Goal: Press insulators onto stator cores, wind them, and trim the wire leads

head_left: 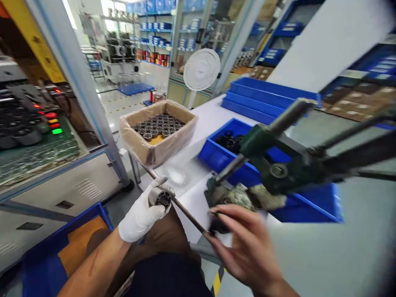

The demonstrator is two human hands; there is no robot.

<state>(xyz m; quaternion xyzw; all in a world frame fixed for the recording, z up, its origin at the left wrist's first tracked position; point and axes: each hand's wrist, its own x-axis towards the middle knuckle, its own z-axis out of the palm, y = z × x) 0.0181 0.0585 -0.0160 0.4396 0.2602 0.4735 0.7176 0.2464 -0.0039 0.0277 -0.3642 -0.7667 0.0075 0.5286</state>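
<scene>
My left hand (142,214), in a white glove, is closed around a small metal cylinder (160,197) with a dark slotted bore, held just off the table's near edge. My bare right hand (246,247) is blurred, fingers apart, its fingertips at a small dark part (217,225) on the white table (198,123), below the base of a green hand press (278,165). The press's lever (291,113) slants up to the right. Whether the fingers grip the dark part is unclear.
A plastic-lined cardboard box (157,132) holds several similar metal cylinders. A blue bin (222,154) with dark ring parts sits behind the press; blue trays (266,97) are stacked farther back. A white fan (201,69), shelving, a machine with lit buttons (52,121) and a blue floor bin (71,243) surround the table.
</scene>
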